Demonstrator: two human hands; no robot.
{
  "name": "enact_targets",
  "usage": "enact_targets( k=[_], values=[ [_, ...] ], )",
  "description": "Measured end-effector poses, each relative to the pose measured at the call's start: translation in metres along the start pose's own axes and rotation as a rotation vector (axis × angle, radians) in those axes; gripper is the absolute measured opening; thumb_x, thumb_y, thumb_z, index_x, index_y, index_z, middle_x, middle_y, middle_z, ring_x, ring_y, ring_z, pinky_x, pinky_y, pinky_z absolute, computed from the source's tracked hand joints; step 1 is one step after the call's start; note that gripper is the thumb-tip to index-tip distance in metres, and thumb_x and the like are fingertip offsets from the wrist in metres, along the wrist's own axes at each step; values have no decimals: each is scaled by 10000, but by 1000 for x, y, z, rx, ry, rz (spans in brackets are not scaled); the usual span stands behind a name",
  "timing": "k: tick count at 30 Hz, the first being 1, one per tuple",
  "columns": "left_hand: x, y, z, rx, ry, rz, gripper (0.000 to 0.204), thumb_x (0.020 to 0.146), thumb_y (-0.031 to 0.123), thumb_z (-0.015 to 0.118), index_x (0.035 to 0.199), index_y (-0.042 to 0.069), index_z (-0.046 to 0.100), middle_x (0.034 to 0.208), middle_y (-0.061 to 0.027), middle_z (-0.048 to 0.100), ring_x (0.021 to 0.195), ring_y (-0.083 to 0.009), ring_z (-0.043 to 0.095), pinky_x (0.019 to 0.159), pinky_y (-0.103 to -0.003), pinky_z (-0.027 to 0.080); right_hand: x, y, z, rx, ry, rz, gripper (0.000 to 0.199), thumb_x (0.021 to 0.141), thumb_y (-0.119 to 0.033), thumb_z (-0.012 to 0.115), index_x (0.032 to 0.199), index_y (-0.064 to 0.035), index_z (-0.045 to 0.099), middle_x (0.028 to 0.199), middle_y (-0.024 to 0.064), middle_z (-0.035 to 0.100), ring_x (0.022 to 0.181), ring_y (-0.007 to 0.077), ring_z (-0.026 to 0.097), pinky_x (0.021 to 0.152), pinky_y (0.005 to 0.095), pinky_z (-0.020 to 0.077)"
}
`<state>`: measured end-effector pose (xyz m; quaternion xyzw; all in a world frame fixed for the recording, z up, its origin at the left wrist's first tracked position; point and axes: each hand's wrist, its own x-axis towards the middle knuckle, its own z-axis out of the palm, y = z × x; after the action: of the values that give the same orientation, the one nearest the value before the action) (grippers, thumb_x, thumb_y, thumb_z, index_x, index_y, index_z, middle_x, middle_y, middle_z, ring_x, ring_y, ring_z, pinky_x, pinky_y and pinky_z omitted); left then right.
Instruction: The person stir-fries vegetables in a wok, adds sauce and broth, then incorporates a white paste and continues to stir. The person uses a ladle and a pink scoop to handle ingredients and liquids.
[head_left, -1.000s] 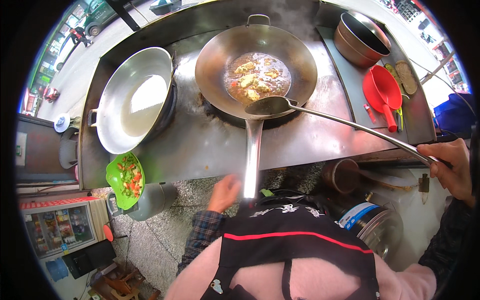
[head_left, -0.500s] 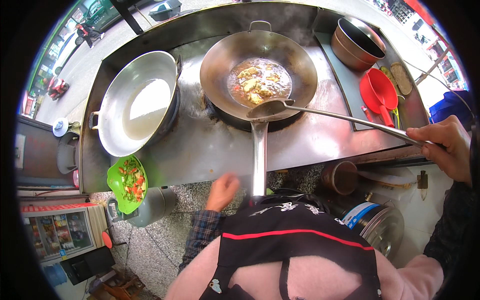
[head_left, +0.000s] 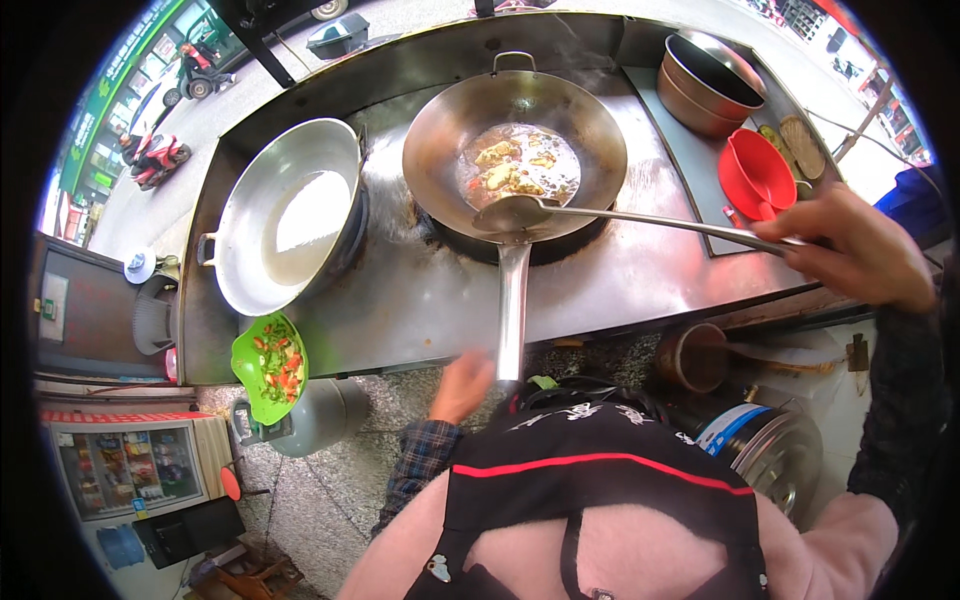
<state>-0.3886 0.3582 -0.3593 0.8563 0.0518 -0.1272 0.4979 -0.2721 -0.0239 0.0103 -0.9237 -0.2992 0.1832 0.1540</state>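
A large steel wok (head_left: 590, 155) holds bubbling brown broth with yellowish chunks of food (head_left: 512, 180). My right hand (head_left: 850, 245) grips the far end of a long-handled metal ladle (head_left: 640, 215). The ladle's bowl rests at the wok's near inner side, beside the food. The wok's handle (head_left: 512, 310) points toward me. Just left of that handle's end is my left hand (head_left: 463, 388), slightly below the counter edge and apparently not touching the handle. Motion smears its fingers, so their closing cannot be made out.
A second, pale wok (head_left: 235, 240) with cloudy liquid sits on the left. A green bowl (head_left: 262, 395) of chopped vegetables stands at the counter's left front. To the right are a red plastic scoop (head_left: 745, 175) and a metal pot (head_left: 700, 100). A lidded drum (head_left: 785, 465) stands below.
The ladle's bowl has shifted slightly left inside the wok, and my right hand has moved left and up with its handle. My left hand is a little closer to the wok's handle.
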Motion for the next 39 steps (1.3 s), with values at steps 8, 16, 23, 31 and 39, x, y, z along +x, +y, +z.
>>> enact_targets(
  k=[8, 16, 23, 31, 39],
  values=[
    [-10, 5, -5, -78, 22, -57, 372, 902, 237, 591, 1167, -23, 610, 1072, -230, 668, 1006, -324, 655, 866, -379, 496, -17, -10, -30, -188, 30, 216, 273, 803, 22, 687, 1074, -2, 696, 797, 103, 646, 662, 172, 601, 625, 296, 475],
    [-5, -11, 0, -39, 41, -60, 377, 898, 252, 593, 1160, -17, 615, 1058, -231, 672, 984, -321, 663, 849, -380, 505, -4, 0, -17, -252, 85, -22, 307, 776, 39, 702, 1080, -2, 686, 889, 121, 668, 780, 212, 597, 705, 318, 465],
    [0, -2, 0, -3, 16, -44, 357, 895, 235, 591, 1145, -19, 621, 1030, -241, 673, 961, -329, 671, 833, -379, 511, -18, -7, -21, -426, 78, 23, 281, 785, -12, 727, 1064, -47, 705, 863, 81, 623, 790, 205, 557, 707, 318, 458],
    [3, -3, 6, -54, 25, -1, 328, 897, 222, 582, 1136, 1, 625, 1035, -250, 661, 970, -370, 656, 834, -401, 506, -14, -28, -37, -504, 110, -2, 259, 777, -14, 719, 1033, -51, 715, 868, 62, 625, 782, 189, 548, 695, 320, 435],
    [6, -1, 7, -5, 22, 65, 312, 892, 214, 575, 1105, -9, 624, 969, -252, 659, 918, -395, 650, 792, -412, 506, 9, -19, -23, -401, 208, -43, 236, 775, -41, 741, 1008, -57, 707, 878, 50, 628, 791, 176, 561, 726, 318, 452]
  ],
)
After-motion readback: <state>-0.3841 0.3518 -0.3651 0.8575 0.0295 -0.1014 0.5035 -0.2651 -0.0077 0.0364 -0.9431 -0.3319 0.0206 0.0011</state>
